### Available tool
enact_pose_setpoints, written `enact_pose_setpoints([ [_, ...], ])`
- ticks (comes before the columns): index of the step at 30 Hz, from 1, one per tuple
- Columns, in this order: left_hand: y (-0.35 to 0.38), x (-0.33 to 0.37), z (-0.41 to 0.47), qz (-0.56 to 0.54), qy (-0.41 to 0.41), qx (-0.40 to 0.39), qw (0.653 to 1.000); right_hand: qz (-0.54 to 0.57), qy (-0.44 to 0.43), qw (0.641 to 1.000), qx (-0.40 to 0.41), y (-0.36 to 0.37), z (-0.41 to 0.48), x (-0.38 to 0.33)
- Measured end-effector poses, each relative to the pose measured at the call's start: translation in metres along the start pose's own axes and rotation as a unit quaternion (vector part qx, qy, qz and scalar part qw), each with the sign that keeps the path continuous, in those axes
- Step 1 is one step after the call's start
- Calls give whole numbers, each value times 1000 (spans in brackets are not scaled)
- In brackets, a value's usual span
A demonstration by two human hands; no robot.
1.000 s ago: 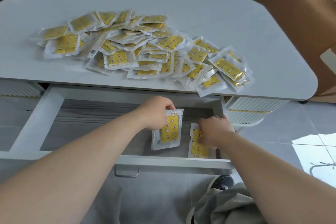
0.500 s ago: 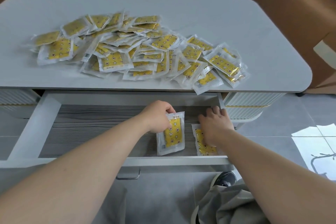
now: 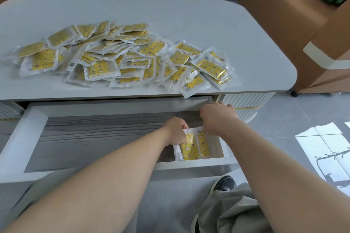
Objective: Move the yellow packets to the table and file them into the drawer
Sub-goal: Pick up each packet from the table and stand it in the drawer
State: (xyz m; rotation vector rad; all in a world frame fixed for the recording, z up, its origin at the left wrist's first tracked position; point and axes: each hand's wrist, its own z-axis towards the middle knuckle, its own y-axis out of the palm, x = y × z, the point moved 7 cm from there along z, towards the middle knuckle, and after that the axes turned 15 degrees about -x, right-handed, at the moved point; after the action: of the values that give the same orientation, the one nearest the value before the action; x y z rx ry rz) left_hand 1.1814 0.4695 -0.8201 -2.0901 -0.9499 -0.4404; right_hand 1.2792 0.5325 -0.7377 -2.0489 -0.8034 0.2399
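Two yellow packets (image 3: 189,149) stand on edge in the drawer's (image 3: 32,138) front right corner, with the left hand (image 3: 177,131) pinching the top of the left one. The right hand (image 3: 217,116) hovers near the drawer's back, fingers hidden, so can't tell its grip. If the left hand lets go sloppily, they'll probably flop flat. The big pile (image 3: 123,58) sits on the table (image 3: 189,22).

A heap of packets (image 3: 121,56) lies on the table (image 3: 208,30). Below the table's front edge, the drawer (image 3: 34,138) stands pulled out. Two packets (image 3: 193,147) sit in the drawer's right end.
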Motion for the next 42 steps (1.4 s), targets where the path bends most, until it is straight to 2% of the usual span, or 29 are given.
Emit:
enact_pose_setpoints([
  [5,4,9,4,146,4,26,989,30,-16,999,5,-4,-1,9],
  [13,-8,20,-7,323,-78,70,941,87,-21,995,31,-25,-3,23],
  [16,-16,47,-22,312,-56,77,945,150,-4,987,50,-38,-7,37],
  [20,-55,82,-66,270,-10,161,949,245,36,962,118,-55,-16,59],
  [23,-92,74,-97,218,7,247,944,292,36,944,148,-63,-16,54],
  [29,-141,31,-122,152,11,360,920,404,4,899,169,-79,-3,17],
  [34,-152,9,-120,197,5,379,904,417,18,899,131,-81,7,-9],
  [37,-155,2,-115,213,10,374,903,401,30,905,138,-80,8,-17],
  [42,-160,-2,-113,198,22,389,900,447,12,885,131,-79,16,-21],
])
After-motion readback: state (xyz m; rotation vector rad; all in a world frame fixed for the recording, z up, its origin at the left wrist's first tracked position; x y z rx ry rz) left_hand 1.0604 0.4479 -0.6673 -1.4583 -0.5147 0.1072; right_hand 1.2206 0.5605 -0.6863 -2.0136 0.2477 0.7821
